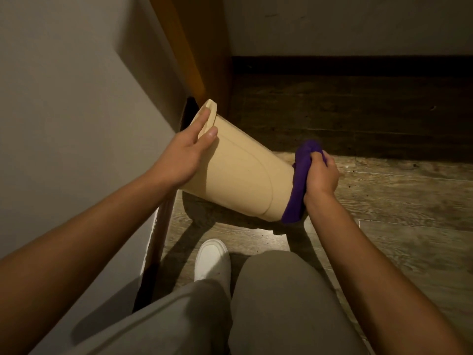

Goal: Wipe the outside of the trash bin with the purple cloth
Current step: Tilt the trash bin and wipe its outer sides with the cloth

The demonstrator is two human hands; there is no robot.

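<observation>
A cream plastic trash bin (243, 175) is tipped on its side above the wooden floor, its rim pointing up left and its base down right. My left hand (184, 152) grips the rim, fingers over the lip and thumb on the outer wall. My right hand (321, 175) is closed on a bunched purple cloth (300, 180), which is pressed flat against the bin's base. The inside of the bin is hidden from me.
A pale wall (76, 124) runs close along the left, with an orange-brown wooden door frame (194, 60) behind the bin. Dark plank floor (384, 201) stretches right and back to a dark skirting board. My grey-trousered knees and a white shoe (212, 260) are below the bin.
</observation>
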